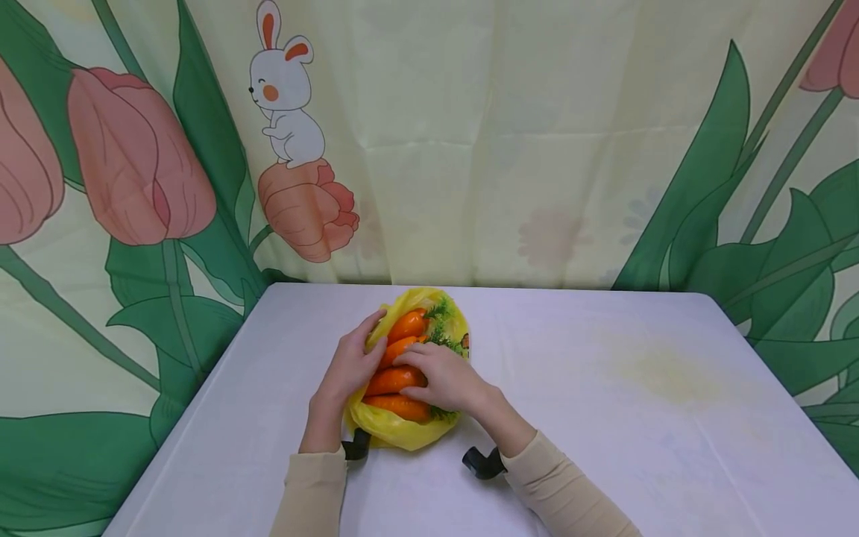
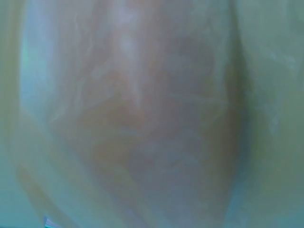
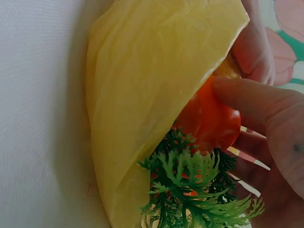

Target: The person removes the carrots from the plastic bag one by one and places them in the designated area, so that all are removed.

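A yellow plastic bag [image 1: 412, 436] lies with its mouth open on the white table. Several orange carrots [image 1: 396, 406] with green leafy tops [image 1: 439, 321] lie side by side in it. My left hand [image 1: 350, 362] holds the bag's left rim, thumb over the carrots and fingers along the yellow film. Over the carrots, my right hand [image 1: 446, 377] grips one of the middle ones. In the right wrist view the thumb [image 3: 251, 97] lies on an orange carrot [image 3: 213, 123], with fingers on its far side. Pale blurred film fills the left wrist view, hiding the left fingertips.
The white tabletop [image 1: 604, 418] stretches to both sides of the bag. Black wrist-worn pieces [image 1: 485, 462] show beneath the forearms. Behind the table hangs a curtain [image 1: 490, 149] printed with tulips and a rabbit.
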The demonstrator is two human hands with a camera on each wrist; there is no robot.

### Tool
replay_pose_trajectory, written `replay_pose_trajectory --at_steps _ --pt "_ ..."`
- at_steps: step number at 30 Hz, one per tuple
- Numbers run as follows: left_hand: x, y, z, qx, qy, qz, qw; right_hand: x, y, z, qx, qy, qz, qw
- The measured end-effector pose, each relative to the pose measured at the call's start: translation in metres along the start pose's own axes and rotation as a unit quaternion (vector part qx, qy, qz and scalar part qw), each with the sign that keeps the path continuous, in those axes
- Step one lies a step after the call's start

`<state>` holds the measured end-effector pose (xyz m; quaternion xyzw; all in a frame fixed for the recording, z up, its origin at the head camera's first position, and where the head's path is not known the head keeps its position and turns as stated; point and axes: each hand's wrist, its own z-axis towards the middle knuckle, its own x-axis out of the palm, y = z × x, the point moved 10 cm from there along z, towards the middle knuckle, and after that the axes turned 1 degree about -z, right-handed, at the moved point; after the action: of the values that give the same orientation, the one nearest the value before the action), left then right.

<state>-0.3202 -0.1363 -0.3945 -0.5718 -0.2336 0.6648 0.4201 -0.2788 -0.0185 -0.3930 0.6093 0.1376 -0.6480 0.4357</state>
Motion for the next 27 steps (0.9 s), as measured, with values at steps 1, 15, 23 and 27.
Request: replay_pose_trajectory --at_steps 1,15,23,27 --pt "0.0000 0.0002 -0.0003 -0.003 0.000 -0.001 1.0000 0.0010 -0.0002 0.0000 0.003 0.004 -0.004 1.000" --pt "0.0001 -0.0018 0.0003 -0.004 0.001 0.000 1.0000 0.0060 -0.0015 0.0004 0.021 0.018 -0.029 0.999" --pt "-0.0002 -0.0008 -0.0001 -0.008 -0.001 -0.003 1.0000 0.0049 -0.0009 0.0001 0.016 0.007 -0.024 1.000" --pt "-0.0006 0.0001 -0.0003 -0.012 -0.002 -0.007 0.9999 0.0028 -0.0018 -0.0009 0.013 0.004 -0.015 1.000"
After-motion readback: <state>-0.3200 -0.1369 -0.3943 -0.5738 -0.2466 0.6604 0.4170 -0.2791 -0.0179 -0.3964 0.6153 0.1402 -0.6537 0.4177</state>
